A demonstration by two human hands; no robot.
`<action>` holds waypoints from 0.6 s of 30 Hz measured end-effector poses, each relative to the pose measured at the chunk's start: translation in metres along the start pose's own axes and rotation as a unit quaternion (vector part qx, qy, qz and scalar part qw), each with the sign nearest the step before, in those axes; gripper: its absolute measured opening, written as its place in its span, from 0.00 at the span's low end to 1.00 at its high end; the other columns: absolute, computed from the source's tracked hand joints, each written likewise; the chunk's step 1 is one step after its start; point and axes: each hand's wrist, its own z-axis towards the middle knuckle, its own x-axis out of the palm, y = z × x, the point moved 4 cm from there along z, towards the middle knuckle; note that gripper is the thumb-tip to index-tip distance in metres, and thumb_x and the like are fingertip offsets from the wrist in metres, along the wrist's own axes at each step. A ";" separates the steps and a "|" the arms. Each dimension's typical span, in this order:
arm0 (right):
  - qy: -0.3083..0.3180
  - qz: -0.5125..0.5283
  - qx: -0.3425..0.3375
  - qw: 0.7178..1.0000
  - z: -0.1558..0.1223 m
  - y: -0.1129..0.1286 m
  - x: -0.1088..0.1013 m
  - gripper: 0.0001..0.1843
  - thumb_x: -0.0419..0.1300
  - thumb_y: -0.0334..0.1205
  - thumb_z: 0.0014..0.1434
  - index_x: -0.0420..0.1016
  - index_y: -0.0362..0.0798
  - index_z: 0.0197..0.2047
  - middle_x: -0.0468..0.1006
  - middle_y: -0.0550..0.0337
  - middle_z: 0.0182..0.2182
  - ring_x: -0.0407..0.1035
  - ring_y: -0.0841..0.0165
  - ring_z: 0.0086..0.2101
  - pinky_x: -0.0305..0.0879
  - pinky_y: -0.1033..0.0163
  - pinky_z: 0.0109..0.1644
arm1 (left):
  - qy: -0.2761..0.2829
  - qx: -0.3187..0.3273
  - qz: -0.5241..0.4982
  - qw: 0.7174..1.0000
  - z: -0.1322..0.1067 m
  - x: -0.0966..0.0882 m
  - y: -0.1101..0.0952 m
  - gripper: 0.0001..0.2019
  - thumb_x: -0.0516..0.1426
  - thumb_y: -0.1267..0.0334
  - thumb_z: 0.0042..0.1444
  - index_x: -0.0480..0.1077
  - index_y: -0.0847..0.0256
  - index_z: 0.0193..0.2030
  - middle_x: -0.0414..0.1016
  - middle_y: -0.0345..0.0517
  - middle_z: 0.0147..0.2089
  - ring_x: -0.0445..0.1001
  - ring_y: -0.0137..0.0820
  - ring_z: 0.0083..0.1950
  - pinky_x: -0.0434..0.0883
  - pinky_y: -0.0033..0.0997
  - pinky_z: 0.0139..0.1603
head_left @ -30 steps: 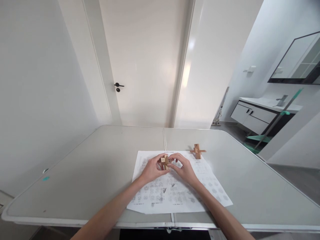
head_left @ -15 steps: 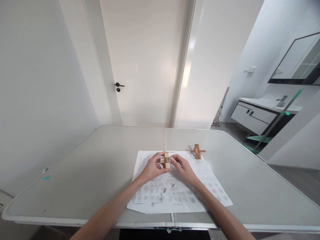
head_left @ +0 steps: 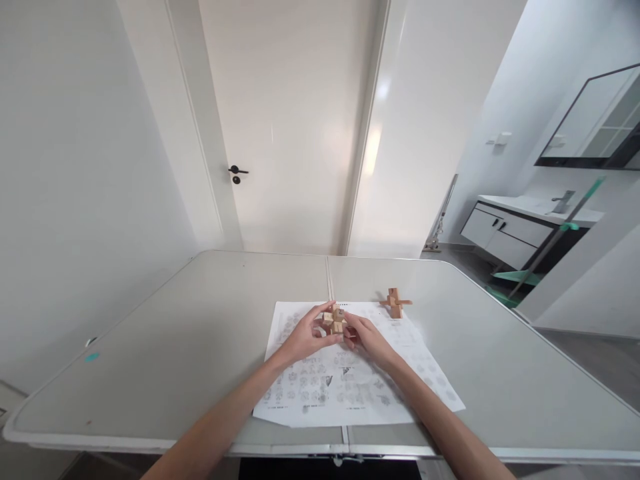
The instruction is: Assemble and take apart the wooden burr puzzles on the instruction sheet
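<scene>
A small wooden interlocking puzzle is held between both hands above a printed instruction sheet. My left hand curls round the puzzle's left side, thumb and fingers pinching it. My right hand grips its right side with the fingertips. A second wooden cross-shaped puzzle stands by itself at the sheet's far right corner, untouched by either hand.
The sheet lies on a grey folding table with a seam down the middle. A white door with a black handle stands behind. A bathroom vanity and mirror are off to the right.
The puzzle has been turned in my hands and sits slightly farther right. My right hand's fingers have closed in from resting beside it to gripping its right side.
</scene>
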 end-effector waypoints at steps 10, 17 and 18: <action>-0.112 0.314 0.033 0.942 0.020 -0.022 -0.047 0.16 0.68 0.46 0.65 0.67 0.49 0.33 0.67 0.68 0.24 0.58 0.77 0.20 0.58 0.76 0.17 | -0.032 -0.007 0.011 0.999 -0.001 -0.004 0.003 0.30 0.68 0.53 0.59 0.66 0.48 0.67 0.66 0.53 0.67 0.76 0.27 0.42 0.72 0.28 0.38; -0.149 0.417 0.020 0.896 0.027 -0.032 -0.064 0.10 0.64 0.39 0.68 0.66 0.50 0.37 0.67 0.67 0.25 0.62 0.76 0.21 0.64 0.76 0.17 | -0.029 -0.020 0.012 0.999 -0.001 -0.003 -0.001 0.26 0.67 0.52 0.60 0.68 0.50 0.63 0.66 0.53 0.67 0.75 0.27 0.41 0.70 0.26 0.33; -0.150 0.425 0.022 0.892 0.027 -0.033 -0.065 0.10 0.64 0.39 0.69 0.66 0.50 0.38 0.67 0.67 0.25 0.62 0.76 0.21 0.64 0.76 0.17 | -0.029 -0.022 0.013 0.999 -0.001 -0.003 -0.001 0.26 0.67 0.52 0.60 0.68 0.50 0.63 0.66 0.53 0.67 0.75 0.27 0.41 0.70 0.26 0.33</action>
